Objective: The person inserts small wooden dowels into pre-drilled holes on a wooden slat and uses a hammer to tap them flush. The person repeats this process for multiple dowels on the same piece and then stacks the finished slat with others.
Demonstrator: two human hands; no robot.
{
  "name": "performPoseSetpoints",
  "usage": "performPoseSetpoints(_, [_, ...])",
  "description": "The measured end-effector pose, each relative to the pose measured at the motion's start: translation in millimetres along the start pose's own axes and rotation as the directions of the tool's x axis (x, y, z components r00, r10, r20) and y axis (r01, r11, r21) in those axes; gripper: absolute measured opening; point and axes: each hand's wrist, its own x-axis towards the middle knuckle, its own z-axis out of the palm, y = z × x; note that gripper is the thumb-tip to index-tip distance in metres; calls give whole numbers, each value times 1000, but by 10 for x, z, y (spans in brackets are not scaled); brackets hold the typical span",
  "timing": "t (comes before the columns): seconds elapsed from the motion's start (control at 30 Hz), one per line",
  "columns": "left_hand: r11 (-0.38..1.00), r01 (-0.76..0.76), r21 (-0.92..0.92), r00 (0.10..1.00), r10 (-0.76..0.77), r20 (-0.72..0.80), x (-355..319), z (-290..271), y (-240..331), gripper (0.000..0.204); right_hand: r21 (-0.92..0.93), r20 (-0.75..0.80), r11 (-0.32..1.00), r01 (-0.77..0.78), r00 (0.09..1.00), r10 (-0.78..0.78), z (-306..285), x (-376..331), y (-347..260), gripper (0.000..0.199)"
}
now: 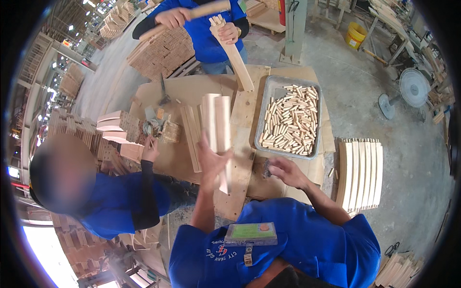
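Observation:
My left hand (213, 162) grips two pale wooden slats (222, 125) that stand side by side above the table, somewhat blurred. Just in front of the tray's near edge, my right hand (286, 173) has its fingers closed at a small dark grey piece (267, 169), whose kind I cannot make out. A grey tray (260, 115) full of short wooden dowels (290, 122) lies at the right of the table. More long slats (191, 137) lie on the cardboard left of my left hand.
Across the table, a co-worker holds a wooden mallet (209, 8) and a wooden leg (235, 60). Another person's hand (150, 150) works at the left near curved wooden pieces (117, 121). A hammer (164, 98) lies on the cardboard. Slats with dowels (360, 175) stand right; a fan (414, 88) stands beyond.

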Motion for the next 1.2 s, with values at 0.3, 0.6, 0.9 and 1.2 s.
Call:
performPoseSetpoints(0.3, [949, -249, -192, 962, 266, 68, -694, 206, 480, 137, 414, -58, 887, 207, 978, -201, 763, 562, -647, 44])
performPoseSetpoints(0.6, [746, -387, -542, 913, 392, -113, -569, 397, 235, 82, 431, -72, 858, 280, 958, -276, 592, 423, -773, 40])
performPoseSetpoints(0.9, [742, -378, -554, 918, 379, -119, -550, 249, 367, 82, 36, -182, 888, 458, 877, -445, -82, 82, -1122, 46])
performPoseSetpoints(1.2, [649, -356, -672, 888, 460, -27, -422, 130, 357, 76, -839, 302, 217, 499, 759, -577, -798, -349, -1781, 35])
